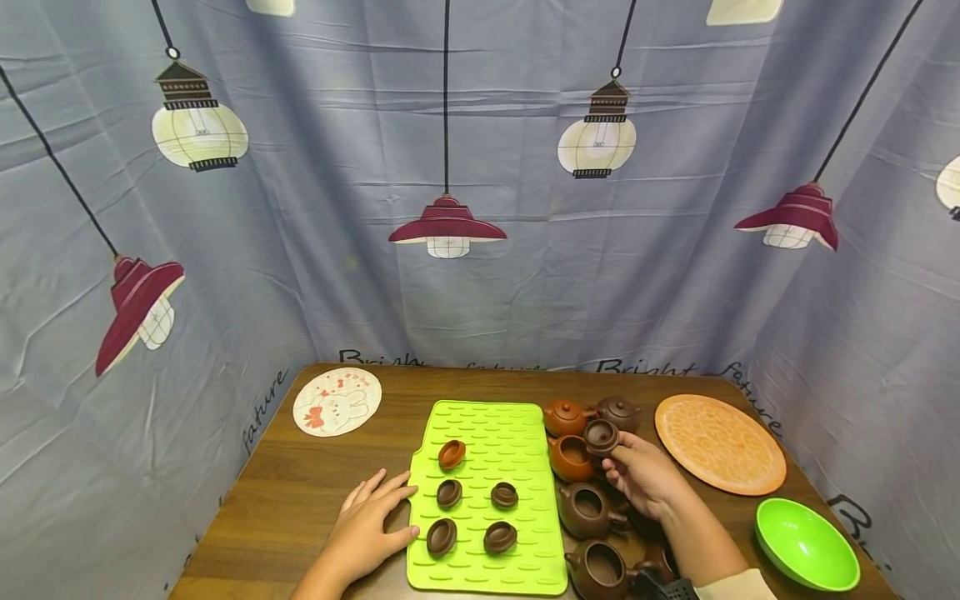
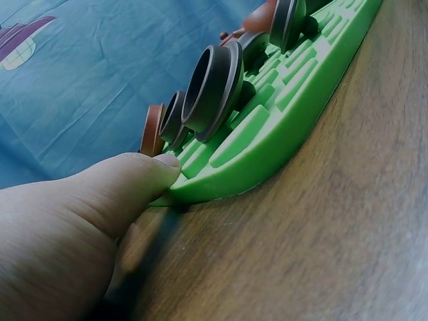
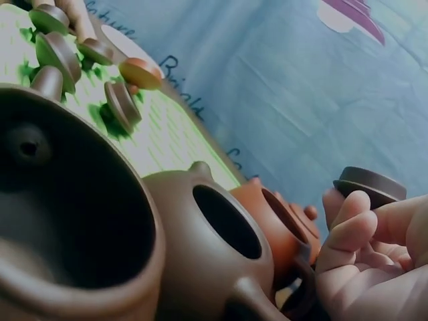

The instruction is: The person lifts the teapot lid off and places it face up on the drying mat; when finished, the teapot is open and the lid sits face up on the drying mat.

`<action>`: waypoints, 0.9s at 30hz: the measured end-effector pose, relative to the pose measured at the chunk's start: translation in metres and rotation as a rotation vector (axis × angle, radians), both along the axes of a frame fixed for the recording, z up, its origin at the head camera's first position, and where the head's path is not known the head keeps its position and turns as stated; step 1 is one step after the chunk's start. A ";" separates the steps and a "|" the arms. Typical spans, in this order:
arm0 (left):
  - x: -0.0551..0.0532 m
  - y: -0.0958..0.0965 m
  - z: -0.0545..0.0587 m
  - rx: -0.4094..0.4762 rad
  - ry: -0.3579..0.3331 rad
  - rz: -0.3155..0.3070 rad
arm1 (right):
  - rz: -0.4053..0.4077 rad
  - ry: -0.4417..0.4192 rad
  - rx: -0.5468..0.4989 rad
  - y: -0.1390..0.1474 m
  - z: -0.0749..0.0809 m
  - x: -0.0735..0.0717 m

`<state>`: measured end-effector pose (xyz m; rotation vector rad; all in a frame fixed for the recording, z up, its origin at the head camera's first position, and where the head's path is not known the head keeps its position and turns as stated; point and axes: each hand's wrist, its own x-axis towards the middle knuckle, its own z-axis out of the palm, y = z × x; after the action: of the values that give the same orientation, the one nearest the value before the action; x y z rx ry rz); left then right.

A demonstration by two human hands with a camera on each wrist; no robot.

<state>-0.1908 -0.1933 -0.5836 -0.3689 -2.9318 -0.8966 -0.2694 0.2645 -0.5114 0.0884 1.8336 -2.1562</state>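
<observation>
My right hand [image 1: 641,477] pinches a dark brown teapot lid [image 3: 372,187], its rim facing up, above the back teapots. Just left of that lid stands an orange teapot [image 1: 564,468] with its top uncovered. Nearer the front are two lidless brown teapots [image 1: 576,527], and others lie partly hidden beneath my right forearm. My left hand [image 1: 369,527] spreads its fingers at the left edge of a green mat [image 1: 525,467], the thumb [image 2: 150,170] touching that edge. Several upturned lids lie on the mat, one orange lid [image 1: 452,455] and brown ones [image 1: 500,537].
Behind the open pots stand a lidded orange teapot [image 1: 564,418] and a lidded brown one [image 1: 619,413]. A round orange placemat [image 1: 720,444] and a green bowl [image 1: 806,546] are at the right. A round bunny mat [image 1: 337,402] lies back left. Curtains surround the table.
</observation>
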 end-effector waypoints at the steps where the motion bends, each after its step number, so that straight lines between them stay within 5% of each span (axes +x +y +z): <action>1: 0.000 0.000 0.000 -0.001 0.001 0.000 | 0.010 -0.003 -0.012 -0.001 0.000 0.000; 27: 0.001 0.000 0.002 0.005 -0.004 -0.009 | 0.204 0.014 -0.097 -0.065 0.009 -0.011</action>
<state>-0.1893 -0.1933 -0.5812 -0.3802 -2.9329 -0.9071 -0.2799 0.1991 -0.5025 -0.1302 1.6634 -2.1021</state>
